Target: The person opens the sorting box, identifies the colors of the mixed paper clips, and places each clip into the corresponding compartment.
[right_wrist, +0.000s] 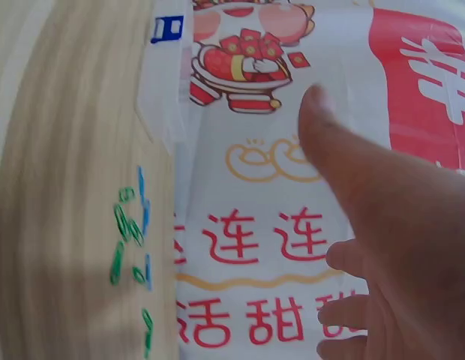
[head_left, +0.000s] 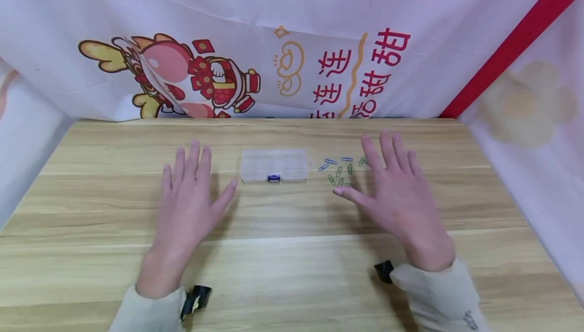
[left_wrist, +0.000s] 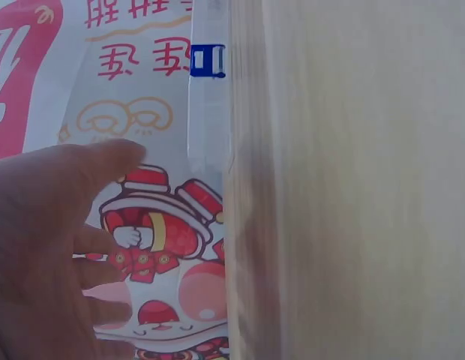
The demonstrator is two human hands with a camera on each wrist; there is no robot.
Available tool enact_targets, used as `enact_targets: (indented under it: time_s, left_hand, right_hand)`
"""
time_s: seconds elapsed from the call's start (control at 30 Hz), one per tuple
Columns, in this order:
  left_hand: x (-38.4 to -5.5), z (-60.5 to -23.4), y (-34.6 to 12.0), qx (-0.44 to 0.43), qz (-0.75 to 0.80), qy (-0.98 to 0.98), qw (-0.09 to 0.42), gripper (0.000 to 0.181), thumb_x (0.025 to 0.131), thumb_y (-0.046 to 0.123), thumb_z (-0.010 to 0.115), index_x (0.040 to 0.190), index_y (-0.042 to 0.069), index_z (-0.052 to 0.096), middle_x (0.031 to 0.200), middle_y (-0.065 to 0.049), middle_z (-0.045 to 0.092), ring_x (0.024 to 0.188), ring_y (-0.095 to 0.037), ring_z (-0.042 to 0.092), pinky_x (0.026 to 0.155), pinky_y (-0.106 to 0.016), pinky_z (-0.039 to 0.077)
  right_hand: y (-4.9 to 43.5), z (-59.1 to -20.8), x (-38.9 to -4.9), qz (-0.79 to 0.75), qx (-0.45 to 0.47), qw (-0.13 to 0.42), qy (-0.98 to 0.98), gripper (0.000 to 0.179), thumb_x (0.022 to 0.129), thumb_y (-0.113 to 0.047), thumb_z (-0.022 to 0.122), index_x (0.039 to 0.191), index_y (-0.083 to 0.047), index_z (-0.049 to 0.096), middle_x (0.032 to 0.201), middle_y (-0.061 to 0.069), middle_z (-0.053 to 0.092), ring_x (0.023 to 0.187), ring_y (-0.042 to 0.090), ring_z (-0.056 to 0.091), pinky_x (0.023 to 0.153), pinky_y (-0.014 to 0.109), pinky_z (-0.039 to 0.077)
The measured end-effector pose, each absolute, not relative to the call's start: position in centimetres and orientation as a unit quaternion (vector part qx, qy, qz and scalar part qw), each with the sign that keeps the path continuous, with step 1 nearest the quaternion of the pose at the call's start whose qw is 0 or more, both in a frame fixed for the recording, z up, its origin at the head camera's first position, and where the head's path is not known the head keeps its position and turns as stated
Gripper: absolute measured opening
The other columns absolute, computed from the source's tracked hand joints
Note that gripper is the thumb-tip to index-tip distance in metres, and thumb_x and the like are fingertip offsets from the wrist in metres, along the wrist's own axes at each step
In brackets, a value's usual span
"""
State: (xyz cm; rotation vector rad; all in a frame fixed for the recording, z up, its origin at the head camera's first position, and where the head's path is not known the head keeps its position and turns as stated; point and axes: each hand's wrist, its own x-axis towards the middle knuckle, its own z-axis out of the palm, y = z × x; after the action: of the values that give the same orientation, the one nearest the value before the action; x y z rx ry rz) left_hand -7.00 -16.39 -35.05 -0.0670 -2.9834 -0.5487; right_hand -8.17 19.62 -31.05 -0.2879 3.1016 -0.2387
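Observation:
A clear plastic box [head_left: 274,164] with a blue latch [head_left: 274,178] sits on the wooden table between the two hands, its lid apparently closed. To its right lie several blue and green paper clips [head_left: 339,172], scattered loosely. My left hand [head_left: 187,203] is spread with straight fingers to the left of the box, its thumb near the box's corner. My right hand [head_left: 399,203] is spread too, hovering by the paper clips and partly covering some in the head view. Neither hand holds anything. The right wrist view also shows the green clips [right_wrist: 127,225] and the box's latch [right_wrist: 167,29].
The wooden table [head_left: 283,271] ends at a white printed cloth [head_left: 274,12] hanging behind it, with cartoon figures and red characters. More cloth [head_left: 524,104] hangs at the right side. Dark straps [head_left: 384,271] show at the sleeve cuffs.

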Motion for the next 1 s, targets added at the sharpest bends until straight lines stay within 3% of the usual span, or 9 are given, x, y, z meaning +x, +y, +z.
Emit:
enact_targets:
  time_s: [0.13,0.3,0.47,0.6,0.77,1.0]
  left_hand:
    - [-7.2,-35.1,-15.8,-0.044,-0.198,-0.979,0.039,0.084,0.106,0.034,0.067,0.169,0.0,0.024,0.179,-0.023,0.016,0.165,-0.049,0.017,0.135,-0.07,0.017]
    - [-7.5,-35.4,-14.7,-0.065,-0.247,-0.966,0.032,0.066,0.107,0.008,0.062,0.165,-0.002,0.035,0.177,-0.022,0.025,0.164,-0.045,0.027,0.134,-0.063,0.028]
    - [-7.9,-35.9,-13.1,-0.089,-0.253,-0.963,0.036,0.057,0.106,0.001,0.058,0.161,-0.005,0.043,0.174,-0.022,0.033,0.162,-0.043,0.031,0.134,-0.059,0.03]
    - [-8.4,-36.2,-11.9,-0.104,-0.235,-0.966,0.016,0.06,0.101,-0.008,0.058,0.16,-0.005,0.044,0.174,-0.022,0.032,0.163,-0.043,0.029,0.136,-0.057,0.027]
    - [-9.1,-36.7,-10.8,-0.115,-0.231,-0.966,-0.005,0.068,0.096,-0.013,0.058,0.161,-0.004,0.042,0.175,-0.021,0.03,0.165,-0.042,0.025,0.137,-0.055,0.023]
    - [-9.2,-37.2,-10.3,-0.109,-0.244,-0.963,-0.025,0.063,0.103,-0.006,0.055,0.164,-0.003,0.038,0.177,-0.019,0.027,0.167,-0.04,0.018,0.138,-0.053,0.021]
  right_hand:
    - [18.7,-31.8,-8.5,-0.082,-0.117,0.011,0.99,0.107,0.099,-0.079,0.052,0.175,-0.019,0.008,0.182,0.016,0.004,0.17,0.04,0.005,0.138,0.063,0.015]
    - [16.9,-33.0,-8.7,-0.084,-0.154,0.0,0.984,0.091,0.106,-0.053,0.063,0.172,-0.007,0.021,0.18,0.017,0.018,0.168,0.035,0.019,0.136,0.057,0.027]
    - [14.6,-34.1,-8.8,-0.09,-0.202,-0.041,0.974,0.073,0.107,-0.029,0.069,0.166,-0.001,0.036,0.175,0.018,0.033,0.163,0.034,0.035,0.13,0.052,0.04]
    - [12.6,-34.8,-9.1,-0.084,-0.226,-0.048,0.969,0.07,0.105,-0.026,0.072,0.164,-0.003,0.041,0.172,0.018,0.039,0.16,0.032,0.041,0.13,0.049,0.041]
    - [10.7,-35.5,-9.5,-0.085,-0.233,-0.013,0.969,0.067,0.106,-0.027,0.071,0.163,-0.005,0.043,0.172,0.015,0.039,0.161,0.031,0.039,0.13,0.05,0.04]
    - [10.0,-36.3,-9.7,-0.093,-0.229,-0.002,0.969,0.064,0.105,-0.024,0.072,0.161,-0.005,0.047,0.171,0.014,0.042,0.159,0.031,0.042,0.127,0.052,0.044]
